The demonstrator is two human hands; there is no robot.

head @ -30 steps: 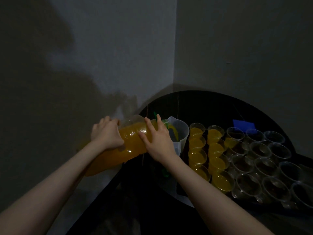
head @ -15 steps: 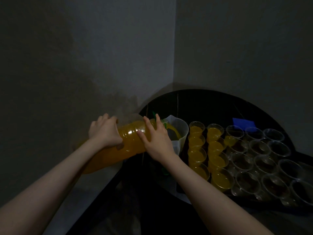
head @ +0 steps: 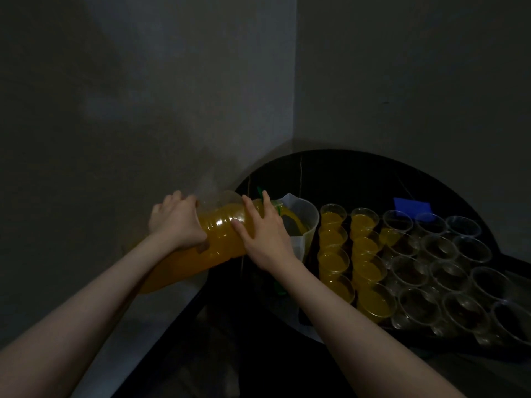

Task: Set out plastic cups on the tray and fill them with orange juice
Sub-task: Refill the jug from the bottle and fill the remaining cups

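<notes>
A large clear bottle of orange juice [head: 221, 239] lies tipped almost level, its neck over a translucent measuring jug [head: 304, 222]. Juice runs from the neck into the jug. My left hand [head: 176, 222] grips the bottle's middle from the left. My right hand [head: 264, 234] is wrapped over the bottle near its neck. To the right stands a dark tray [head: 431, 334] packed with clear plastic cups. The two left rows of cups [head: 334, 261] hold orange juice; the cups further right [head: 448, 277] look empty, save one at the back with a little juice.
The jug and tray stand on a black round table [head: 344, 173] pushed into a corner between two grey walls. A blue object [head: 412, 206] lies behind the cups. The room is dim.
Both hands keep the same hold on the bottle while juice keeps flowing into the jug. The view has shifted slightly; nothing else moved.
</notes>
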